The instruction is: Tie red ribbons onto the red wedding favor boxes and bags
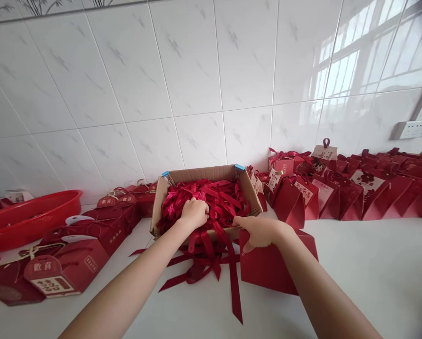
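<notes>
My left hand (196, 213) reaches into an open cardboard box (206, 175), its fingers closed on red satin ribbon (223, 193). A tangled heap of this ribbon fills the box, and several strands trail over the front edge onto the white surface. Beside the box's front right corner, my right hand (262, 231) grips the upper part of a dark red paper gift box (271, 270). That gift box stands tilted, partly hidden behind my right wrist and forearm. The ends of the left fingers cannot be seen among the ribbon.
More red gift boxes (84, 263) with printed tags stand on the left, near a red plastic basin (37, 219). Rows of tent-shaped red gift boxes (350, 197) line the right. A white tiled wall (197, 70) rises behind, with a power strip (413, 129) at far right.
</notes>
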Available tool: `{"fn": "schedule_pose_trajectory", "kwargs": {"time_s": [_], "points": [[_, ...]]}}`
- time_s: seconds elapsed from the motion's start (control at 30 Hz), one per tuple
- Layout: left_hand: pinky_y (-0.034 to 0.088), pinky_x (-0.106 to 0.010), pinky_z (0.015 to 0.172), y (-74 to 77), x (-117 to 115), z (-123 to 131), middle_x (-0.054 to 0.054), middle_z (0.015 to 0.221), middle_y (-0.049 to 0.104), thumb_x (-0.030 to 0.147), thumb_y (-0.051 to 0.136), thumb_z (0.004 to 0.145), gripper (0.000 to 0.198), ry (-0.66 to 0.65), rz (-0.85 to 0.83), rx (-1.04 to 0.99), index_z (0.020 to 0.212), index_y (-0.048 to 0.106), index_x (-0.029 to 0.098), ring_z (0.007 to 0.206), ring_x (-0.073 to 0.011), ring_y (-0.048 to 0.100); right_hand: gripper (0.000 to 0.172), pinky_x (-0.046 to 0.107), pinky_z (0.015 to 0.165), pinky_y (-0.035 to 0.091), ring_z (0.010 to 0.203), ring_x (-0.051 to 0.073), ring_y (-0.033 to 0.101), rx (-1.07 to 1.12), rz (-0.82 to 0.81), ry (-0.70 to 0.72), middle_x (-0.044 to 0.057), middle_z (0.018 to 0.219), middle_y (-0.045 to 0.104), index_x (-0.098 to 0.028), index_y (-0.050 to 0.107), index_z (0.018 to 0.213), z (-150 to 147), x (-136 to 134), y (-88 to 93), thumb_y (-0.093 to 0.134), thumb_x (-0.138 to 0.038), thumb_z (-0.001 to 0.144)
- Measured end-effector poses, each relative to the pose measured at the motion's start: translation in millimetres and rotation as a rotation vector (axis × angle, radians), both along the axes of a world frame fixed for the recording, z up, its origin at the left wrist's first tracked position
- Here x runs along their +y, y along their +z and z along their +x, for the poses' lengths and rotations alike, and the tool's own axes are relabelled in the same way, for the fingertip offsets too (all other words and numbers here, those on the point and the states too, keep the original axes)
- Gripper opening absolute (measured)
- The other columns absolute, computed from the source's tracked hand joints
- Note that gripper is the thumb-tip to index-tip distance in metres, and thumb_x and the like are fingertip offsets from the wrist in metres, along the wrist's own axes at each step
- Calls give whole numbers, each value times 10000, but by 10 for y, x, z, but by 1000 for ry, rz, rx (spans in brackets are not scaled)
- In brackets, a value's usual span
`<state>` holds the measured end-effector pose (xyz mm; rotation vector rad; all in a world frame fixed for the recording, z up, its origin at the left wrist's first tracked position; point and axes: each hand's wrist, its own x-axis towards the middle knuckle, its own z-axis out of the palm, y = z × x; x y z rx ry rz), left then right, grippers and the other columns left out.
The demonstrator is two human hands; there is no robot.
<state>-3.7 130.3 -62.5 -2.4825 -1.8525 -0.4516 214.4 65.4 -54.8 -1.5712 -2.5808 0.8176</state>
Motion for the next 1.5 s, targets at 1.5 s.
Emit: {"fn": "schedule_pose_trajectory", "kwargs": {"time_s": [1.5], "points": [[382, -216, 504, 715, -1379, -67, 52, 683, 515, 170, 453, 894, 76, -574, 28, -440, 910, 481, 238, 566, -90, 468, 551, 216, 710, 430, 877, 157, 565, 429, 370, 213, -6, 960, 634, -351, 454, 1276, 3, -834, 443, 574, -112, 794]]}}
